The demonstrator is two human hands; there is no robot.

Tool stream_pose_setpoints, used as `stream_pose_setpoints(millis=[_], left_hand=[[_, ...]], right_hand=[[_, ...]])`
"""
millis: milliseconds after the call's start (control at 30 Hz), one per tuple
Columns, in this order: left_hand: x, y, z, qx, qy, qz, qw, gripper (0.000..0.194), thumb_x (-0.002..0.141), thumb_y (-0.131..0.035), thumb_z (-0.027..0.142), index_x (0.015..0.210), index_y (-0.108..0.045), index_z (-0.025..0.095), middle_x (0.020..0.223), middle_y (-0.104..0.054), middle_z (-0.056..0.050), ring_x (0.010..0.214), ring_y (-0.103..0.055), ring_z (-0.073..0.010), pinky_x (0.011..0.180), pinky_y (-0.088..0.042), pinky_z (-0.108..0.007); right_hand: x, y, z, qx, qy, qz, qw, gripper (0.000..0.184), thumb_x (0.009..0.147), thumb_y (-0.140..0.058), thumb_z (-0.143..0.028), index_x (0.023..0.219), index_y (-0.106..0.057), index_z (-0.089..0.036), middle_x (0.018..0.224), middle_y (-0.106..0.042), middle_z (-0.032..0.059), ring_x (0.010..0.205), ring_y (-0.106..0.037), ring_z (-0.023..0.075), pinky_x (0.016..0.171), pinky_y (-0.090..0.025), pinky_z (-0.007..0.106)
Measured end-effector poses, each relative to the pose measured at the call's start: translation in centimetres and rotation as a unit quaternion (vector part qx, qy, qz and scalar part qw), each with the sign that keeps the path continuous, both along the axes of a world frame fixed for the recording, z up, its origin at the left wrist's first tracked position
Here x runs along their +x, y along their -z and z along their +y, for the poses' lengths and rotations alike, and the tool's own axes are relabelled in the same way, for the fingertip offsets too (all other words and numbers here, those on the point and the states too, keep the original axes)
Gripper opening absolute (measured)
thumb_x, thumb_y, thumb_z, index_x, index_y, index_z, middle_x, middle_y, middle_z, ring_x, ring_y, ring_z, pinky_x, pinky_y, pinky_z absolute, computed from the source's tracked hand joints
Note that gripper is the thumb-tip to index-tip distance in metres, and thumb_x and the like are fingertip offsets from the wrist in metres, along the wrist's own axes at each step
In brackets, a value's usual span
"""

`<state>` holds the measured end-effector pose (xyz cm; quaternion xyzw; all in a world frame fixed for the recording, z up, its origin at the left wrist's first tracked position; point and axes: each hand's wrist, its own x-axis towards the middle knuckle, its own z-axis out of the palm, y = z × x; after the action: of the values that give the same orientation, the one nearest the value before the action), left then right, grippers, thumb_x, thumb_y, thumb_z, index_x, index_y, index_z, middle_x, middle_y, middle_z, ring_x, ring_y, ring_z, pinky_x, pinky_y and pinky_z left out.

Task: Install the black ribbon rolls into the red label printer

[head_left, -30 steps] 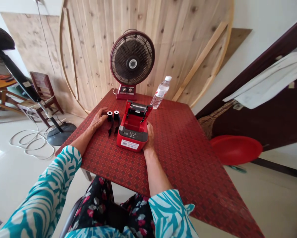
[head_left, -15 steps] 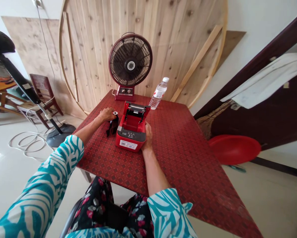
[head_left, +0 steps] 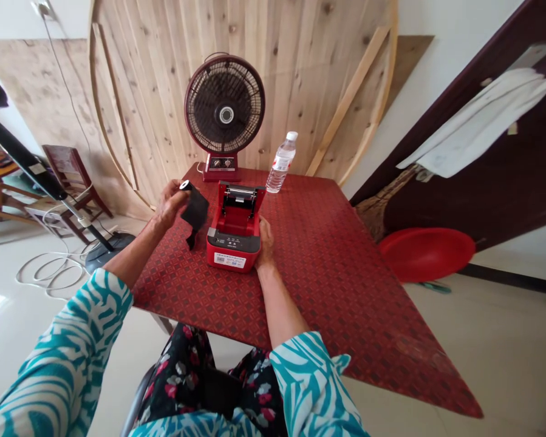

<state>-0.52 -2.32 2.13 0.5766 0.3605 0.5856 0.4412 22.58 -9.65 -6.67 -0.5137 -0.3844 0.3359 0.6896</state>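
Note:
My left hand (head_left: 170, 203) is closed around a small roll of black ribbon (head_left: 195, 208) with a white core. Its loose end hangs toward the tabletop, left of a red and dark grey label printer (head_left: 234, 243). The printer stands on the table with its lid raised, showing a red inner compartment with nothing visible in it. A white label is stuck on its front. My right hand (head_left: 266, 243) grips the printer's right side; some of its fingers are hidden behind the casing.
The table (head_left: 336, 273) has a red patterned cover. At its far side stand a dark red fan (head_left: 226, 115) and a clear water bottle (head_left: 282, 164). A pedestal fan (head_left: 40, 173), a chair (head_left: 67, 176) and a loose cable are at left; a red basin (head_left: 427, 254) is at right.
My left hand has lifted the black roll off the table and moved left, drawing out more of the strip. My right hand stays at the printer. The view has shifted slightly.

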Motion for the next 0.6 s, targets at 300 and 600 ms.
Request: stream_pose_setpoints(millis=[300,600], left_hand=[[4.0,-2.9,-4.1,0.11,0.178,0.263,0.942,0.034,0.074,-0.077,0.037,0.103,-0.073,0.019,0.097,-0.076,-0.005,0.092,-0.07,-0.021,0.088,-0.054,-0.035],[8.5,-4.4,-2.0,0.129,0.12,0.642,0.747,0.037,0.079,-0.073,0.028,0.115,-0.073,0.026,0.109,-0.076,-0.004,0.106,-0.07,-0.0258,0.091,-0.052,-0.033]], right_hand=[[0.0,0.2,0.4,-0.007,-0.005,0.014,1.0,0.039,0.096,-0.041,-0.039,0.12,-0.066,-0.02,0.132,-0.068,0.0106,0.122,-0.06,0.0197,0.107,-0.047,0.037],[-0.2,0.5,1.1,0.005,-0.025,0.079,0.997,0.044,0.09,-0.044,-0.05,0.117,-0.063,-0.022,0.124,-0.072,0.0082,0.113,-0.066,0.0203,0.103,-0.051,0.038]])
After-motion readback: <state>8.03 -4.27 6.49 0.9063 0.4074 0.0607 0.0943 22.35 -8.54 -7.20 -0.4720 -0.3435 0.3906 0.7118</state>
